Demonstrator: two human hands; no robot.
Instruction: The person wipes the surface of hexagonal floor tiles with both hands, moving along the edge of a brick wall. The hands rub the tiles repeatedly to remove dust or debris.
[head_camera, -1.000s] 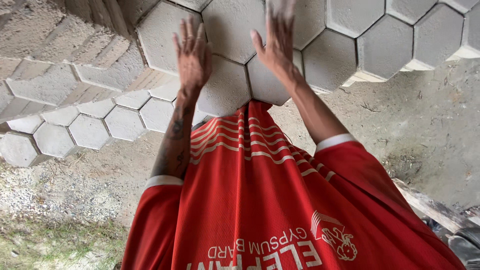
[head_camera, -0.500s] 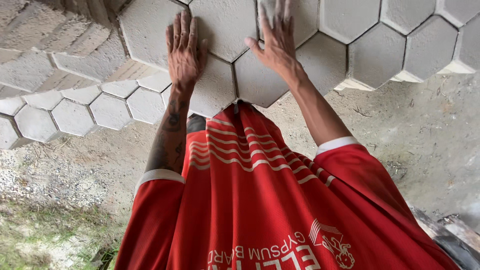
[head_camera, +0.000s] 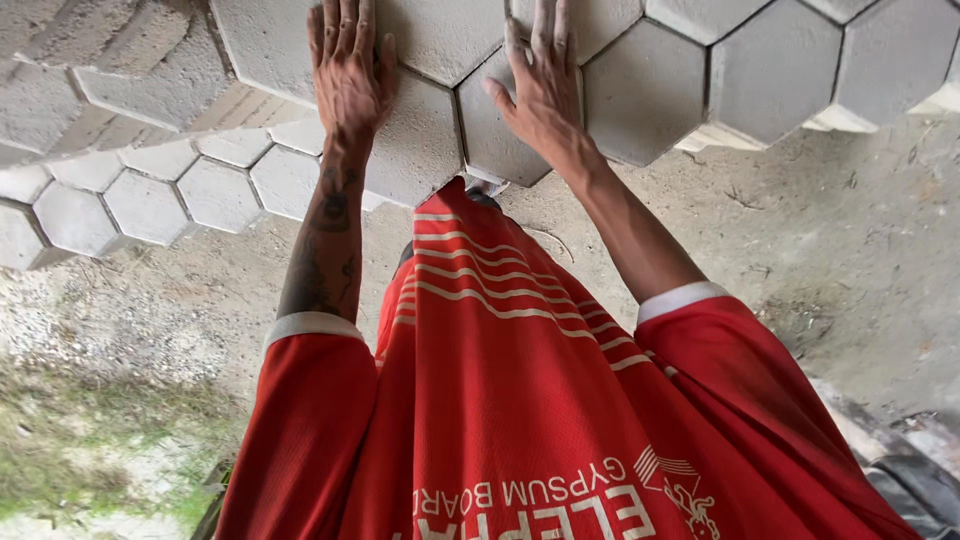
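Note:
My left hand (head_camera: 348, 70) lies flat, fingers together and stretched, on the edge of a grey hexagonal paving block (head_camera: 420, 140) at the front of the laid field. Just to the right, my right hand (head_camera: 540, 85) presses flat on the neighbouring hexagonal block (head_camera: 492, 140), with the thumb spread out. Neither hand grips anything. Both blocks sit tight against the ones beyond them. My red shirt (head_camera: 500, 400) hangs down and hides the blocks' near edge.
More grey hexagonal blocks (head_camera: 150, 200) run off to the left and to the right (head_camera: 770, 70). Bare sandy ground (head_camera: 800, 230) lies in front of them. There is patchy grass (head_camera: 90, 440) at the lower left and dark rubble (head_camera: 910, 470) at the lower right.
Both hands stay flat on the same blocks. They now sit higher in the picture, and the blocks and hands look closer.

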